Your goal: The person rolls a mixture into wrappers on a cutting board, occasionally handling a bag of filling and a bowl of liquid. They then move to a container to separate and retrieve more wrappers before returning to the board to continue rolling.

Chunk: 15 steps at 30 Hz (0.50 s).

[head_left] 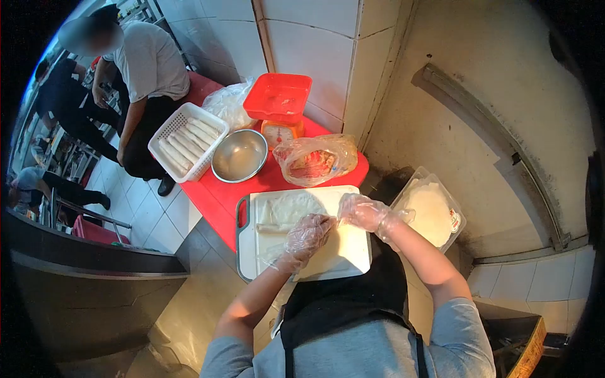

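Note:
A thin whitish wrapper (295, 206) lies flat on the white cutting board (343, 258), with a pale roll (271, 228) along its lower edge. My left hand (307, 239), in a clear plastic glove, covers the right end of that roll, its fingers curled together. Close by, my right hand (364, 213), gloved too, is pinched with its fingertips almost touching the left ones. Whatever sits between the fingertips is too small to make out. Just beyond the board is a clear plastic bag (315, 160) of orange-red filling.
On the red table (214, 211) stand a white basket (189, 142) of several rolls, a metal bowl (239, 156) and an orange scale (279, 110) with a red tray. A clear container (432, 208) of pale round sheets is at right. A person (148, 69) sits at far left.

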Each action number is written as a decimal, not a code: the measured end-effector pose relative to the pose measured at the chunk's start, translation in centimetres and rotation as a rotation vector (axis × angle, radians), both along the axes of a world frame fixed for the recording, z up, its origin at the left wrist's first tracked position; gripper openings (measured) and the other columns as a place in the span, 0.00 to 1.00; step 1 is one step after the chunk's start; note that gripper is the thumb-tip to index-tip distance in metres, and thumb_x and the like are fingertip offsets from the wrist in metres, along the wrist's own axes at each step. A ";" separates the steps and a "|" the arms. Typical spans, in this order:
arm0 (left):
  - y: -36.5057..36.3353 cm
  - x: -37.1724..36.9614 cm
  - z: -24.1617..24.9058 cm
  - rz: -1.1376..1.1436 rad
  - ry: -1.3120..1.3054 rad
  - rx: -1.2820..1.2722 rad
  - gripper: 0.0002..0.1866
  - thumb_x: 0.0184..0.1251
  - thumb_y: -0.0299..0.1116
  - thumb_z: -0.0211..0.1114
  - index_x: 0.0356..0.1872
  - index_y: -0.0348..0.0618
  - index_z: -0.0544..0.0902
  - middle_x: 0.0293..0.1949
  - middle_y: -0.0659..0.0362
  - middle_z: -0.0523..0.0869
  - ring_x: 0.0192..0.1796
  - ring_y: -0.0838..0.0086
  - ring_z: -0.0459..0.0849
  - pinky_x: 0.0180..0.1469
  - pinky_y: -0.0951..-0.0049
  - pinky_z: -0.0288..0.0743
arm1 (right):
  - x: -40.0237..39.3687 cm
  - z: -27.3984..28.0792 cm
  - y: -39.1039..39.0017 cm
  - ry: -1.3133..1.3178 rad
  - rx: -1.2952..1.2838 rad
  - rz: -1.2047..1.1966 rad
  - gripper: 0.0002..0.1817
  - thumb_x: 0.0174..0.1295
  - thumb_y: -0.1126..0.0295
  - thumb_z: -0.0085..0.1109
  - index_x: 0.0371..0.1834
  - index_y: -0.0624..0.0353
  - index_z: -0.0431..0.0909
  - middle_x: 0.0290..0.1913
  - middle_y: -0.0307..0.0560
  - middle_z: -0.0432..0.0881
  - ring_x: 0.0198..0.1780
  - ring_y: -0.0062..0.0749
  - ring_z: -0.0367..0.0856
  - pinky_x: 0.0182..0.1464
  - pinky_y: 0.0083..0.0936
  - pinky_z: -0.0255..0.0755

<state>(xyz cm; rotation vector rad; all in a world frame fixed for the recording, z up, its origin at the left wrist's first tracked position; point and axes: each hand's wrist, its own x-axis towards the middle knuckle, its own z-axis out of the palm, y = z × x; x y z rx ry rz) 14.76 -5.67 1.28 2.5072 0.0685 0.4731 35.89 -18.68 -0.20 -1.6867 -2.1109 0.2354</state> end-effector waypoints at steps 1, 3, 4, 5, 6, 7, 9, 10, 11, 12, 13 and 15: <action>0.1 0.0 -0.2 -0.003 -0.005 0.006 0.13 0.67 0.29 0.63 0.51 0.41 0.84 0.44 0.50 0.87 0.47 0.53 0.83 0.52 0.57 0.78 | 0.1 -0.1 0.6 0.030 -0.104 -0.111 0.12 0.51 0.64 0.68 0.37 0.56 0.82 0.44 0.50 0.81 0.46 0.49 0.80 0.51 0.43 0.75; 0.2 0.1 -1.1 -0.014 -0.018 0.016 0.14 0.66 0.28 0.63 0.52 0.43 0.84 0.46 0.51 0.87 0.48 0.54 0.83 0.52 0.58 0.78 | -0.3 -0.3 1.7 0.090 -0.312 -0.339 0.14 0.48 0.62 0.71 0.35 0.56 0.81 0.44 0.51 0.81 0.46 0.49 0.81 0.50 0.42 0.76; 0.2 0.1 -1.5 -0.009 -0.017 0.025 0.14 0.66 0.28 0.63 0.53 0.43 0.83 0.47 0.52 0.86 0.48 0.54 0.83 0.52 0.58 0.78 | -0.7 -0.1 2.1 0.026 -0.244 -0.390 0.19 0.45 0.58 0.74 0.34 0.58 0.81 0.41 0.52 0.83 0.46 0.50 0.82 0.47 0.42 0.76; 0.2 0.0 -1.9 -0.002 -0.017 0.034 0.15 0.66 0.28 0.63 0.53 0.44 0.83 0.48 0.52 0.86 0.49 0.55 0.83 0.52 0.58 0.78 | -1.3 0.2 1.9 -0.019 -0.205 -0.522 0.19 0.44 0.55 0.74 0.32 0.57 0.81 0.39 0.52 0.83 0.45 0.50 0.83 0.47 0.43 0.77; 0.2 -0.2 -2.1 0.006 -0.015 0.043 0.15 0.66 0.28 0.63 0.53 0.44 0.83 0.48 0.53 0.86 0.49 0.55 0.83 0.52 0.57 0.78 | -2.4 0.9 1.3 -0.063 -0.165 -0.653 0.20 0.44 0.53 0.74 0.30 0.57 0.82 0.37 0.51 0.84 0.44 0.50 0.83 0.46 0.44 0.77; 0.1 -0.4 -2.1 0.012 -0.010 0.046 0.15 0.65 0.27 0.64 0.54 0.44 0.83 0.49 0.53 0.86 0.50 0.55 0.83 0.53 0.57 0.78 | -3.5 1.6 0.7 -0.107 -0.123 -0.784 0.21 0.43 0.51 0.75 0.28 0.56 0.83 0.35 0.50 0.84 0.43 0.50 0.84 0.46 0.45 0.77; 0.0 -0.4 -1.8 0.025 -0.005 0.051 0.16 0.65 0.27 0.64 0.54 0.45 0.83 0.51 0.54 0.85 0.51 0.55 0.82 0.54 0.57 0.77 | -5.2 2.7 -0.3 -0.125 -0.248 -0.943 0.25 0.46 0.44 0.73 0.31 0.56 0.86 0.35 0.52 0.85 0.42 0.50 0.84 0.43 0.47 0.76; 0.1 -0.2 -2.1 0.024 -0.005 0.055 0.17 0.64 0.28 0.64 0.54 0.45 0.83 0.51 0.54 0.85 0.52 0.55 0.82 0.55 0.58 0.77 | -6.1 3.0 -0.4 -0.125 -0.325 -1.017 0.26 0.47 0.43 0.72 0.32 0.56 0.86 0.36 0.52 0.86 0.42 0.50 0.85 0.43 0.47 0.75; 0.2 -0.2 -2.4 0.023 0.000 0.056 0.17 0.64 0.28 0.65 0.54 0.45 0.83 0.52 0.54 0.84 0.53 0.55 0.81 0.55 0.58 0.77 | -6.7 3.0 -0.5 -0.123 -0.406 -1.090 0.27 0.48 0.41 0.72 0.32 0.56 0.87 0.36 0.52 0.86 0.42 0.49 0.85 0.43 0.48 0.75; 0.2 -0.4 -2.6 0.020 0.008 0.057 0.17 0.64 0.29 0.66 0.54 0.46 0.84 0.52 0.54 0.84 0.53 0.55 0.81 0.56 0.59 0.77 | -6.8 2.4 -0.5 -0.105 -0.421 -1.137 0.28 0.49 0.39 0.70 0.33 0.55 0.89 0.36 0.52 0.86 0.43 0.49 0.85 0.44 0.49 0.75; 0.2 -0.5 -2.7 0.012 0.009 0.060 0.17 0.63 0.29 0.66 0.54 0.46 0.83 0.52 0.54 0.84 0.54 0.55 0.81 0.57 0.59 0.76 | -6.7 1.5 -0.5 -0.097 -0.399 -1.142 0.27 0.49 0.40 0.70 0.32 0.55 0.89 0.35 0.53 0.86 0.43 0.49 0.86 0.44 0.48 0.76; 0.4 -0.5 -2.5 -0.006 0.000 0.070 0.18 0.62 0.28 0.67 0.55 0.46 0.83 0.52 0.54 0.83 0.54 0.55 0.80 0.57 0.58 0.75 | -6.3 0.6 0.0 -0.085 -0.345 -1.155 0.24 0.49 0.42 0.71 0.30 0.54 0.89 0.34 0.53 0.87 0.43 0.50 0.86 0.44 0.48 0.77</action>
